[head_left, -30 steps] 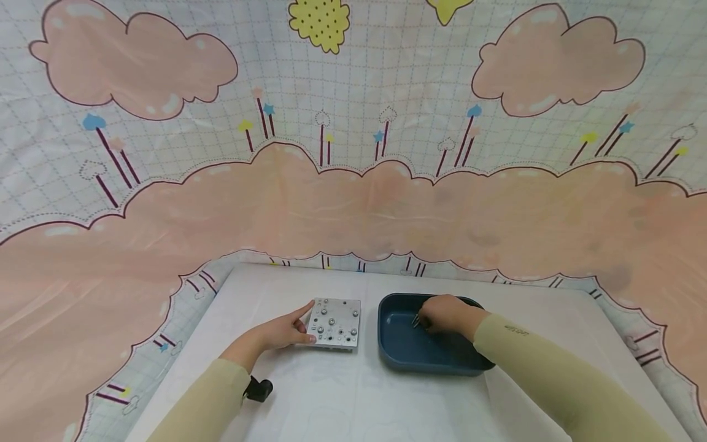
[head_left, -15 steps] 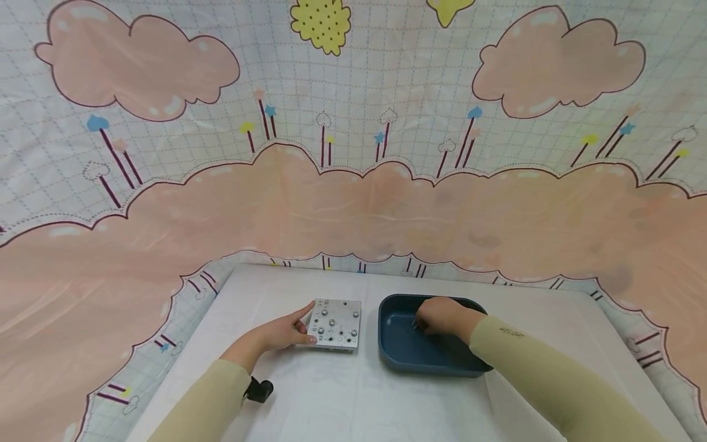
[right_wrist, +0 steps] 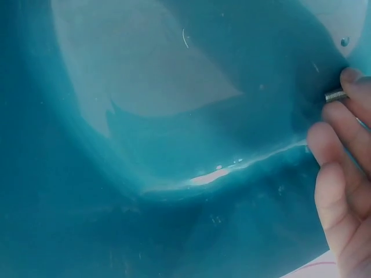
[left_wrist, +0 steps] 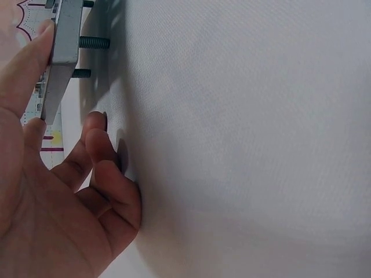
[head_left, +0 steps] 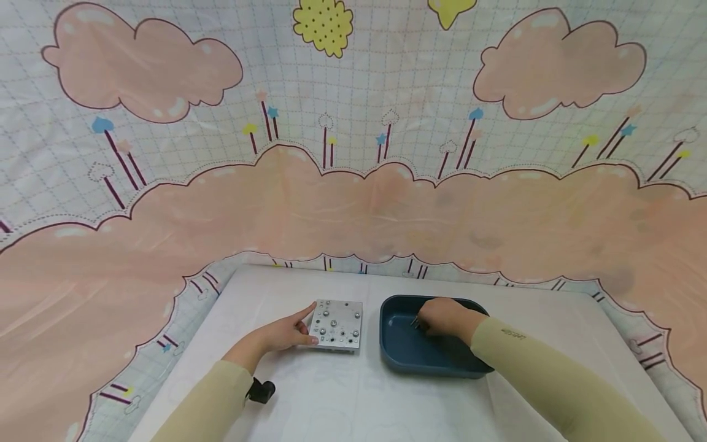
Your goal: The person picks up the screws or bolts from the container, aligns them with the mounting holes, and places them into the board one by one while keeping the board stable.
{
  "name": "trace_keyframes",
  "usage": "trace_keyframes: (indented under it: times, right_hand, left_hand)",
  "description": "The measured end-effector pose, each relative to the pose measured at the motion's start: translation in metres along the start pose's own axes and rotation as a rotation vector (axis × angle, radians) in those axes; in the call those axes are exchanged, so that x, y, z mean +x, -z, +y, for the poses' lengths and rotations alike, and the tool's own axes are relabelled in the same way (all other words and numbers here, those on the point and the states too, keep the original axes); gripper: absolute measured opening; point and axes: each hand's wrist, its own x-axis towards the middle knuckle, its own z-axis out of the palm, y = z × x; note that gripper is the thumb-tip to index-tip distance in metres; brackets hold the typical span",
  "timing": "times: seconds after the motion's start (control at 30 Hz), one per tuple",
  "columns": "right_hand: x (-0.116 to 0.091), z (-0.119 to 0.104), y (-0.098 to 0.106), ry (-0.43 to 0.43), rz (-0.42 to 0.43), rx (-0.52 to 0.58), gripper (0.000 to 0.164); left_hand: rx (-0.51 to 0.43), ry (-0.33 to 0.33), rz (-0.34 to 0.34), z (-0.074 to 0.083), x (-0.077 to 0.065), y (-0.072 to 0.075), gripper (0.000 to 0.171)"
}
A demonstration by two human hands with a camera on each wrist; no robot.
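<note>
A square silver metal plate (head_left: 338,322), its face dotted with holes and screw heads, is at the middle of the table. My left hand (head_left: 280,335) grips it by its left side with thumb and index finger. In the left wrist view, threaded screw ends (left_wrist: 94,43) jut from the plate's underside, and the other fingers curl loosely beside the white surface. My right hand (head_left: 444,317) is inside a dark blue tray (head_left: 436,368). There, in the right wrist view, thumb and index finger pinch a small threaded screw (right_wrist: 335,95); its head is hidden by the fingers.
The tray stands right of the plate with a gap of white table (head_left: 368,393) between them. A small dark bit (right_wrist: 345,41) lies on the tray floor. A black wrist device (head_left: 261,391) sticks out by the left sleeve. A patterned curtain (head_left: 353,209) hangs behind.
Little differs. The right hand shifts slightly within the tray, and the whole head view drifts slightly. The left hand stays on the plate.
</note>
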Motion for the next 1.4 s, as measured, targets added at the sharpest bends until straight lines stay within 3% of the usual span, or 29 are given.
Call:
trace_keyframes:
  times: [0.57,0.93,1.4]
  right_hand:
    - [-0.007,0.0,0.009,-0.053,0.004,0.129,0.004]
    - [-0.008,0.002,0.028,-0.077,0.081,0.259,0.008]
    - [0.021,-0.021,0.061,-0.137,0.165,0.463,0.015]
  left_hand:
    - [0.023,-0.002,0.007,0.001,0.0,0.0,0.098]
    - [0.024,-0.011,0.006,0.001,0.0,0.001,0.098]
    - [0.03,-0.012,0.002,0.0,0.003,0.001,0.099]
